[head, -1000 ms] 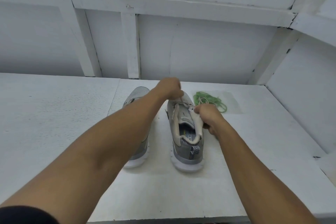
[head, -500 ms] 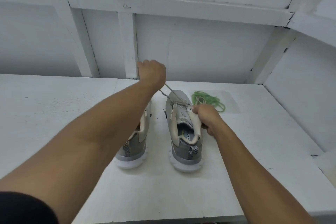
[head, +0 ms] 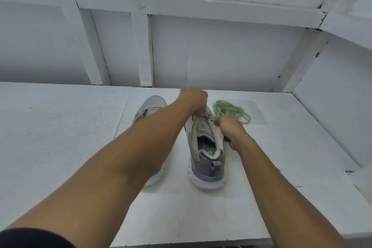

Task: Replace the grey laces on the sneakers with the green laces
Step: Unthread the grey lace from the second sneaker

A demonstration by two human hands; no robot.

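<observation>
A single head-worn wide-angle camera looks forward and down along both forearms, close over a white counter (head: 60, 137), facing the white panelled wall (head: 221, 56) behind it.

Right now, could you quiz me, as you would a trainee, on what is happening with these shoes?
1. True or false: the loose green laces are already threaded into a shoe.
2. Which grey mesh sneaker are both hands working on: A) the right sneaker, B) the left sneaker?
3. What is the right hand gripping?

Key:
1. False; they lie in a heap on the white table.
2. A; the left hand is at its lacing.
3. The right sneaker's side by the collar.
</observation>
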